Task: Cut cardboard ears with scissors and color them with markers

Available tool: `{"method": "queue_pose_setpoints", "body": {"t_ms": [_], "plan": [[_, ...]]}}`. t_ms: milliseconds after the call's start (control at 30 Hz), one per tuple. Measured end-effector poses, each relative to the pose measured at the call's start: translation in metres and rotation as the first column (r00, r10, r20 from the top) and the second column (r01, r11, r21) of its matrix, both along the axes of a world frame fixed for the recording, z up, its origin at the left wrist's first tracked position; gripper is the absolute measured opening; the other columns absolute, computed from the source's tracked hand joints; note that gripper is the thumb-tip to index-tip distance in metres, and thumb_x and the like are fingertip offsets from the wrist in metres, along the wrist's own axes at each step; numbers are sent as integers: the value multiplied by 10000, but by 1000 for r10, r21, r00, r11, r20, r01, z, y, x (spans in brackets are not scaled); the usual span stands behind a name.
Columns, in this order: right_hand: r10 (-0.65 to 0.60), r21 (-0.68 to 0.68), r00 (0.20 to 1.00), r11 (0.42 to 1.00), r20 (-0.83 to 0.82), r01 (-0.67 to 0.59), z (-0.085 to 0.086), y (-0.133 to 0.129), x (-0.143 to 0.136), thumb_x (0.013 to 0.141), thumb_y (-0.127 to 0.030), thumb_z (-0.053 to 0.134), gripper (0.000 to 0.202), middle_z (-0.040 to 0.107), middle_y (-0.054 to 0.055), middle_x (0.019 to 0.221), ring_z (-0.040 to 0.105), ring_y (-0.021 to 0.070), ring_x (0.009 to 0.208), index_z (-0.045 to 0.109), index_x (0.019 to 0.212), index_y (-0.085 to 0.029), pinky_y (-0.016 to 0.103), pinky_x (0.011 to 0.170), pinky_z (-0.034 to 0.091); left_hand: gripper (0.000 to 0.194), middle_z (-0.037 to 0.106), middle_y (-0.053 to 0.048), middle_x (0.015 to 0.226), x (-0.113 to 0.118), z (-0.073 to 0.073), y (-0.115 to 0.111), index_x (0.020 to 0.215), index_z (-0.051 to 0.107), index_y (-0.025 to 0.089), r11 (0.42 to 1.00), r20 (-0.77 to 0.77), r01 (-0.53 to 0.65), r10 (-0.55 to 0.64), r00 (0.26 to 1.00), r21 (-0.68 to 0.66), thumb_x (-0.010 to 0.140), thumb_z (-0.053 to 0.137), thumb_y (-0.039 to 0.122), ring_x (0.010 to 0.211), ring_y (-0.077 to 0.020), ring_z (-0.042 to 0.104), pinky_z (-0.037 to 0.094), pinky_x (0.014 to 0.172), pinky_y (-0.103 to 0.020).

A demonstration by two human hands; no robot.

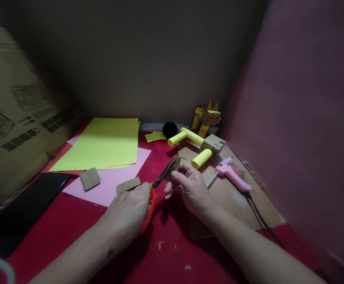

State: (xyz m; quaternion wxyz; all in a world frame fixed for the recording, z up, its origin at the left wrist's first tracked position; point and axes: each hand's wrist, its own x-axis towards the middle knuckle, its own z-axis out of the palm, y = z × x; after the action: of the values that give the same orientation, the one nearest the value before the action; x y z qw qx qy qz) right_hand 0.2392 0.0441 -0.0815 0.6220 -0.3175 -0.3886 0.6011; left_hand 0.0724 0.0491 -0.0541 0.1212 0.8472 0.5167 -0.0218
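Left hand (129, 213) gripping scissors (157, 189), right hand (189, 187) pinching cardboard piece (174, 165) between blades

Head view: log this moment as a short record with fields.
left hand: grips red-handled scissors
right hand: pinches small cardboard piece at the blades
surface: red mat
paper: yellow sheets on pink sheet
scraps: two cardboard offcuts
right side: pink glue gun on cardboard board
behind: box figure with yellow tubes

From my feed, my left hand (129, 213) hides the red scissors' (157, 189) handle loops, my right hand (191, 187) covers most of the cardboard piece (175, 165), and the big carton (15, 118) runs off the left edge.
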Motion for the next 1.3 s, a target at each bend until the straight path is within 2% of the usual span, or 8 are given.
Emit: {"method": "queue_pose_setpoints", "body": {"t_ms": [133,300,533,733,867,1033,1133,1300], "plan": [[-4,-5,1000,1000,-5,4,1,0,0,770,-252,668,164,625,-46,592,610,110,440,522,811,-191,225,445,533,90,598,-51,740,-1,-4,1,829,462,208,1000,56,-15,15,998,9,850,379,236,626,-187,581,327,520,-267],[8,-6,1000,1000,16,-8,2,0,1,776,-267,653,167,603,-51,489,594,113,405,509,812,-190,207,434,517,85,604,-63,738,-2,-3,3,809,456,207,999,33,7,-6,999,-37,844,386,241,632,-207,587,350,538,-280],[29,-33,999,999,23,-28,2,-1,0,753,-254,669,163,604,-55,530,582,106,401,525,791,-189,212,407,519,134,608,-45,764,-4,-1,0,869,509,215,998,245,15,1,970,-67,847,403,294,664,-192,587,359,545,-264],[30,-45,999,999,21,-29,-1,-1,-1,758,-253,659,146,611,-53,523,577,103,393,534,800,-189,207,405,517,120,590,-45,717,-5,-1,1,836,506,206,998,152,-16,25,988,-58,842,396,253,612,-187,566,356,545,-269],[37,-45,999,998,13,-36,-3,-1,-1,760,-241,652,134,617,-53,521,576,101,390,537,804,-189,203,405,513,120,602,-48,751,-8,-11,6,854,517,214,999,209,-2,14,978,-54,836,427,290,650,-191,584,361,551,-261],[38,-57,999,998,28,-37,-3,-1,-2,742,-240,647,136,612,-48,457,565,107,365,527,776,-186,201,387,507,123,599,-42,705,-6,-25,12,829,522,214,993,213,-48,71,975,-112,825,448,312,635,-201,593,362,549,-269],[40,-58,999,998,26,-38,-3,0,-3,732,-250,647,147,614,-47,446,556,106,353,521,771,-185,202,379,505,125,597,-34,712,-7,-21,8,869,518,219,998,226,-13,27,974,-62,832,434,303,639,-199,592,370,566,-276],[48,-60,998,997,36,-46,-4,0,-1,741,-232,643,133,624,-44,460,571,108,365,523,775,-185,201,386,508,105,584,-27,717,-10,-9,4,831,497,223,999,204,-13,23,979,-50,840,407,275,637,-186,580,388,582,-278]]}}
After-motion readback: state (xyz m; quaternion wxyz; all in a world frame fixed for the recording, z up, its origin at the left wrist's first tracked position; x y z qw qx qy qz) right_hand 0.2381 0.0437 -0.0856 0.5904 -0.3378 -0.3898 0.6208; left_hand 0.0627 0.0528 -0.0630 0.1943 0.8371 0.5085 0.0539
